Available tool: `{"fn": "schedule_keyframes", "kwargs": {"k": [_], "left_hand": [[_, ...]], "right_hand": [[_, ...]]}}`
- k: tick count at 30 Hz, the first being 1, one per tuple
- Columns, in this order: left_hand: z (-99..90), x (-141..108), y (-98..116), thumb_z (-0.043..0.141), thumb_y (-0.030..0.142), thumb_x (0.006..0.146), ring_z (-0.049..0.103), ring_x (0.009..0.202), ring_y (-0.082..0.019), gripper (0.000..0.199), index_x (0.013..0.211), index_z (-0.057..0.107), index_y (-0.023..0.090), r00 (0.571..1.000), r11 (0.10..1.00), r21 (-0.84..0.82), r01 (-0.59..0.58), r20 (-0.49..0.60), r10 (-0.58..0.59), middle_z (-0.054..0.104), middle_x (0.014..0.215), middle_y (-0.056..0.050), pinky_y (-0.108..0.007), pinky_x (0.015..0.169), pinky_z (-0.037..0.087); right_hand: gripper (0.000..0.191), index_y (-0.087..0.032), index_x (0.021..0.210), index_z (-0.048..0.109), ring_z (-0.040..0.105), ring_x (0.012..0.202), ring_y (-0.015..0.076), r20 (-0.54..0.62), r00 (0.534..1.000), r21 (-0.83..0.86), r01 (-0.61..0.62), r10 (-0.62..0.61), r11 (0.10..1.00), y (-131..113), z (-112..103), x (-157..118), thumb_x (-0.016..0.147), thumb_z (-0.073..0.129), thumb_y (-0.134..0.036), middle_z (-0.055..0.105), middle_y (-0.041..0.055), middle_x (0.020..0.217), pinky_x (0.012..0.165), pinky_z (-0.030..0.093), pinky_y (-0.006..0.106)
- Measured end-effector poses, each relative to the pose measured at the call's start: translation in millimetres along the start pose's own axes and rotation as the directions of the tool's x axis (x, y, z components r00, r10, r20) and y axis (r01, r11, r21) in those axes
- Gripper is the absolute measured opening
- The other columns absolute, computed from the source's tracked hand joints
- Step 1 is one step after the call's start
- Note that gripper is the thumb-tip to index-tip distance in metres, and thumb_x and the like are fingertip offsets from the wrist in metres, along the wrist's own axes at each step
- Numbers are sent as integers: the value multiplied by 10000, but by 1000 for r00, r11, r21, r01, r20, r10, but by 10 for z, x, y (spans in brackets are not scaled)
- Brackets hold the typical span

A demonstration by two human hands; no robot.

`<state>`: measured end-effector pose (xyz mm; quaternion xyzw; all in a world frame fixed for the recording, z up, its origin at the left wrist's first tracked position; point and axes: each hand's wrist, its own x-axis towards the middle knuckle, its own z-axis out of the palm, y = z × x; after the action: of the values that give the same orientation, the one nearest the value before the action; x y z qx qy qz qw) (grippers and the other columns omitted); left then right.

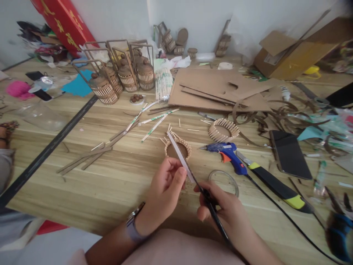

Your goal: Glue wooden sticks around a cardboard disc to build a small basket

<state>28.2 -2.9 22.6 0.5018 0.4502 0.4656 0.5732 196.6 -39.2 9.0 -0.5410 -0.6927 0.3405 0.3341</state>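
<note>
My left hand [168,184] is closed, thumb and fingers pinching a narrow, flat whitish strip [178,151]. Curled round a long, slim black object [213,213] is my right hand [223,208]; I cannot make out its kind. Its thin dark front end meets the strip's lower end. Just beyond my left fingers stands a small ring of wooden sticks [188,148] on a brown round base, partly hidden by the strip. To the right are a second stick ring [213,133], a blue glue gun [230,151] and a clear round ring [233,180], close to my right hand.
A black-and-yellow utility knife [275,182], phone [291,154] and pliers [340,224] lie right. Behind are brown cardboard [204,86], curled brown strips [256,123] and small tiered baskets with frames [128,77]. Brown strips [96,156] lie left. Another person's arm [4,143] shows at the left edge.
</note>
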Motion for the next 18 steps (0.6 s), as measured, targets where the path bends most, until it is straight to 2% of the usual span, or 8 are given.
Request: {"fn": "schedule_keyframes", "kwargs": {"k": [8,18], "left_hand": [[25,17,-1,555,462,936,559,585,-78,297,834,509,187,999,996,-77,35,39,-32,569,658,42,-174,559,444],[39,18,-11,548,469,941,578,587,-82,300,851,508,186,999,994,-105,19,39,-15,596,667,37,-185,579,462]], "right_hand": [[595,-170,914,623,533,399,112,4,997,-65,78,-78,995,-8,15,-13,851,438,-732,615,-18,521,400,412,185],[535,-191,905,634,560,408,117,17,999,-72,50,-48,996,8,7,4,857,479,-701,625,-29,512,416,424,180]]}}
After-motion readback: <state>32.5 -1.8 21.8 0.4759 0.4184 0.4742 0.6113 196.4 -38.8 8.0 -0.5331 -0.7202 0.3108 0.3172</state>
